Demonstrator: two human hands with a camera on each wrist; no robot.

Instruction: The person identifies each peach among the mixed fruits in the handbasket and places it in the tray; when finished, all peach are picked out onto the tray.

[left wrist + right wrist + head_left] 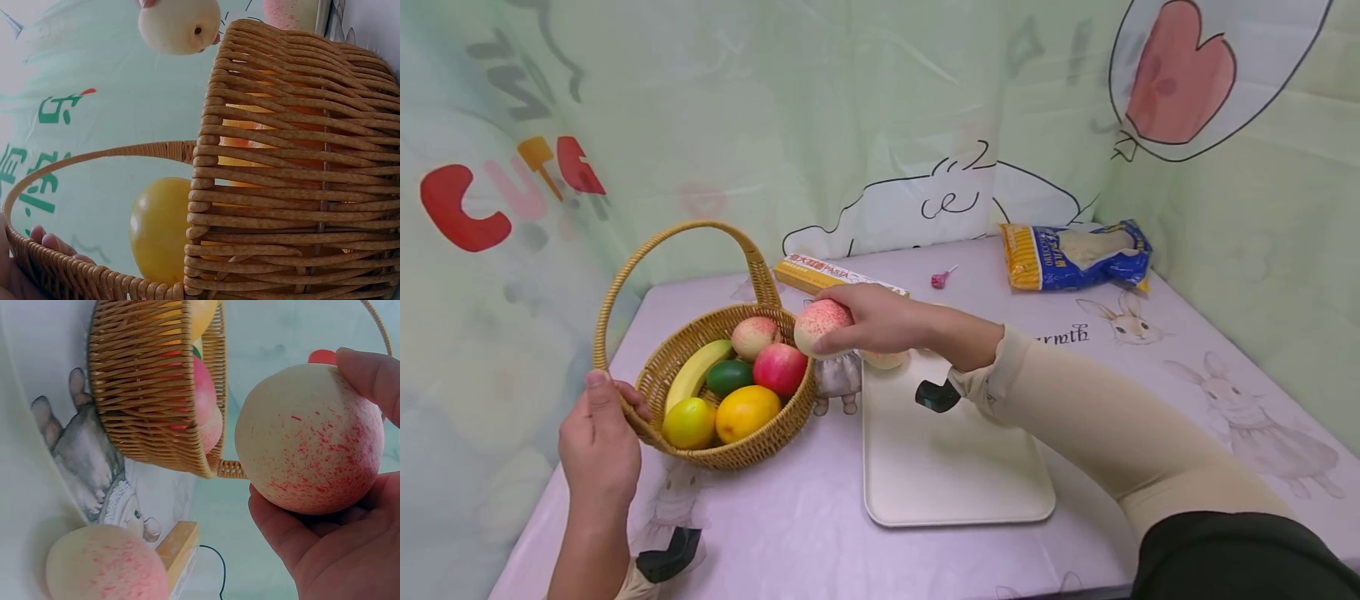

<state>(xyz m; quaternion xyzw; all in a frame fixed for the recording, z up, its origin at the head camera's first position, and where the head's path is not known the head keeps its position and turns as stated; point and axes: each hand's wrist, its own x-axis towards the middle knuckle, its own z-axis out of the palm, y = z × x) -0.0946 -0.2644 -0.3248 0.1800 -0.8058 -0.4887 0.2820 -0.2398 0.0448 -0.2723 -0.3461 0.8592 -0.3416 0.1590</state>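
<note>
My right hand (880, 318) grips a pale peach (310, 439) with red speckles, held up at the right rim of the wicker basket (775, 437). On the basket's left side, my left hand (601, 433) holds the base of the handle and rim, thumb on the outside. Inside the basket lie a banana (696, 379), a dark green fruit (728, 378), a yellow-green fruit (689, 423), an orange (748, 413), a red fruit (780, 370) and another peach (756, 337). One more peach (107, 564) sits on the white tray (955, 492), partly hidden behind my right hand in the head view.
Behind the basket and tray lies a yellow and white pasta box (808, 273). A wrapped lollipop (939, 280) is at the back, and a blue and yellow bag (1075, 255) rests at the back right. Printed curtains (880, 100) surround the table.
</note>
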